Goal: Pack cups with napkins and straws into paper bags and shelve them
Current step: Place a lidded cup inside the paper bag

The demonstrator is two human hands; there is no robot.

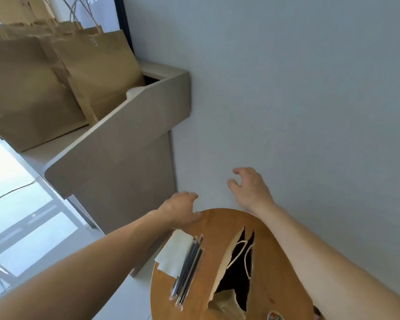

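Several brown paper bags (97, 65) with handles stand on a beige shelf (129, 125) at the upper left. On the round wooden table (273, 294) below stands an open paper bag (231, 273) seen from above, its white handles inside. Beside it lie white napkins (173, 252) and a bundle of wrapped dark straws (188, 262). My left hand (183, 209) hovers over the table's far edge, fingers loosely curled, holding nothing. My right hand (249, 188) is raised in front of the wall, fingers spread and bent, empty. No cup shows in full.
A plain grey wall (298, 88) fills the right side, close behind the table. The shelf unit's corner (183, 75) juts out toward the wall. A light floor (32, 222) and a cable lie at the left. A round colourful item (275, 316) peeks in at the bottom edge.
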